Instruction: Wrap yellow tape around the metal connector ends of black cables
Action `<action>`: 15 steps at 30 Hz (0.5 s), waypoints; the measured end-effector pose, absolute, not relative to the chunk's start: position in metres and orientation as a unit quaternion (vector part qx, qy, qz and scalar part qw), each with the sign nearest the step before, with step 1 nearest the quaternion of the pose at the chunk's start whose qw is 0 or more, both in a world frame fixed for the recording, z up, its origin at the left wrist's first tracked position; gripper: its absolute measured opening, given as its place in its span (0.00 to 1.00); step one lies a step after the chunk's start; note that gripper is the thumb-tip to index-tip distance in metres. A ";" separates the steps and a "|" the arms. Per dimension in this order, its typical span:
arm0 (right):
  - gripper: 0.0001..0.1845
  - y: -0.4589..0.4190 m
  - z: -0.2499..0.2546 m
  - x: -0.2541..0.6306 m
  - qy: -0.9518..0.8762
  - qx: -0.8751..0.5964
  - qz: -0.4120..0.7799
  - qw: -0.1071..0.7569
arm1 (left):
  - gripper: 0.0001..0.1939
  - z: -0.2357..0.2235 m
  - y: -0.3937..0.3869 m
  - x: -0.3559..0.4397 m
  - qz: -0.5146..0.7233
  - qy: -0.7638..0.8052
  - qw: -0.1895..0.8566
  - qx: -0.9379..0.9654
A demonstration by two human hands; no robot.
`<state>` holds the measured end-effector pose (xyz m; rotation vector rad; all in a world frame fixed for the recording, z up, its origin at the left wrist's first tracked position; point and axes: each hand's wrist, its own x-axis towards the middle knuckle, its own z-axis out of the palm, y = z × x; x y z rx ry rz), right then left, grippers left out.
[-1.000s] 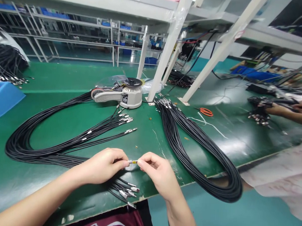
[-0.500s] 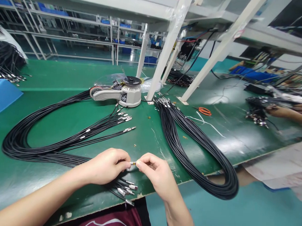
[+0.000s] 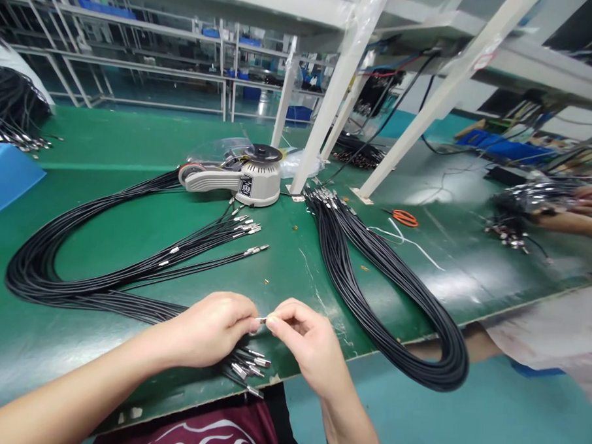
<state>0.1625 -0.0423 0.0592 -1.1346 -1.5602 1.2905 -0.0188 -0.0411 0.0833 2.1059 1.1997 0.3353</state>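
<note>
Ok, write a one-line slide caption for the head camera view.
Left hand and right hand pinch a metal terminal above a green bench, among black cables.

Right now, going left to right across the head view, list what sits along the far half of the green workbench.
Blue plastic bin → automatic tape dispenser → white shelf post → orange-handled scissors → co-worker's hands

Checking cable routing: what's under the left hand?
Under the left hand, black cables cross the green bench mat; their metal-tipped ends show below it. The stretch beneath the palm is covered.
</note>
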 end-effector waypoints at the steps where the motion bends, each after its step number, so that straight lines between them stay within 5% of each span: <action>1: 0.09 -0.043 0.059 0.163 -0.618 -0.447 0.510 0.398 | 0.16 0.083 -0.042 -0.018 0.128 0.459 0.337 0.812; 15: 0.09 -0.045 0.053 0.164 -0.631 -0.449 0.514 0.369 | 0.14 0.075 -0.048 -0.006 0.126 0.484 0.317 0.806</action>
